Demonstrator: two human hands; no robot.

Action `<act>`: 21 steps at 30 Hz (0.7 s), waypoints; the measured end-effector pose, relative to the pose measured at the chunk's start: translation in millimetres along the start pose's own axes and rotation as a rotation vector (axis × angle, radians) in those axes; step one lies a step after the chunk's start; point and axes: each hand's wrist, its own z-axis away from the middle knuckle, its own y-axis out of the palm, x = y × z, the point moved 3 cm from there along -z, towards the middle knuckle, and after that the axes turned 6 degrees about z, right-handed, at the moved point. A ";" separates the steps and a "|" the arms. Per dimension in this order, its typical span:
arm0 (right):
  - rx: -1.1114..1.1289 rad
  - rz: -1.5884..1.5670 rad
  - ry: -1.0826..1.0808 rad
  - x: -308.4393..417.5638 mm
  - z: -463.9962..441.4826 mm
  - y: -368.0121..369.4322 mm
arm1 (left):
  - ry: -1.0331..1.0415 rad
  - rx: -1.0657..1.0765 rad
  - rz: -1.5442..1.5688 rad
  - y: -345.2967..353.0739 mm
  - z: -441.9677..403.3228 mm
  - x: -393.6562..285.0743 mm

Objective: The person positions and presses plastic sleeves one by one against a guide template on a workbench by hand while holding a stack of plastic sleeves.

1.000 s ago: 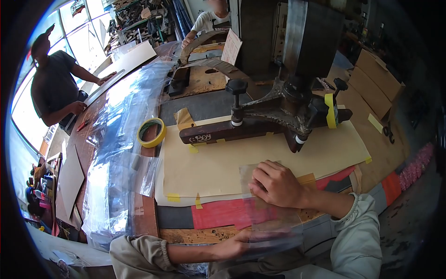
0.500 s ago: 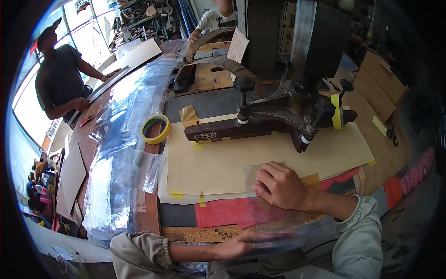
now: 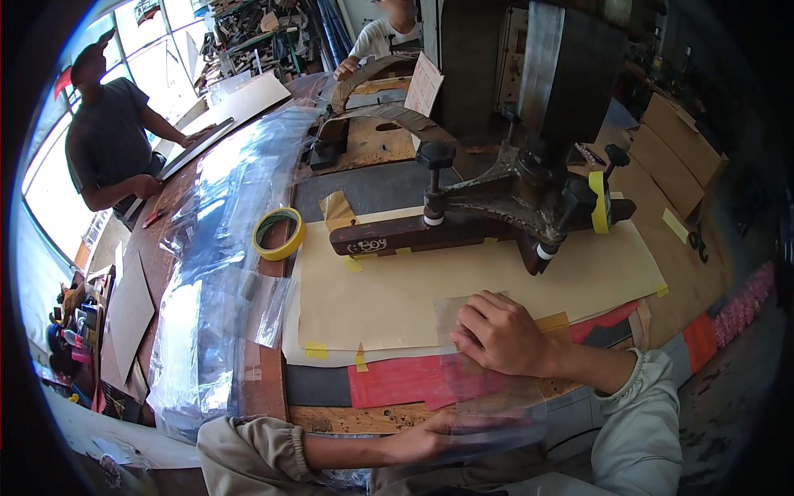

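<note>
A clear plastic sheet (image 3: 496, 405) runs from the cream sheet (image 3: 372, 302) down over the table's front edge. My right hand (image 3: 500, 335) rests on its upper part with curled fingers, pinching the film against the cream sheet. Lower down, my left hand (image 3: 422, 438) holds the hanging part of the plastic, its fingers seen blurred through the film. Just beyond my right hand, a dark bar (image 3: 430, 236) under the press head (image 3: 521, 186) lies across the cream sheet. Bits of yellow tape (image 3: 317, 350) stick to the sheet's edge.
A yellow tape roll (image 3: 279, 233) sits left of the cream sheet, beside a long pile of clear plastic (image 3: 207, 289). Scissors (image 3: 699, 244) lie at the right. One person (image 3: 112, 140) stands at the left holding a long strip; another person (image 3: 385, 37) is at the back.
Both my hands keep the same place on the plastic. The person at the left has tilted the long strip slightly, and its face now looks darker.
</note>
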 end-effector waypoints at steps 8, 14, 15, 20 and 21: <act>0.060 -0.002 0.007 0.3 1.0 -0.7 | -0.176 -0.095 0.039 -7.6 9.4 25.0; 0.057 0.012 -0.005 0.1 2.1 0.0 | -0.115 -0.075 0.010 -11.7 7.5 23.3; 0.056 0.012 -0.005 -0.3 1.8 -0.1 | -0.097 -0.069 0.000 -9.4 6.6 18.9; 0.070 -0.003 0.015 1.0 2.4 -0.5 | -0.130 -0.062 0.031 -4.2 8.1 9.1; 0.045 0.000 0.000 0.0 0.1 -1.4 | -0.117 -0.044 0.029 -7.2 7.6 11.9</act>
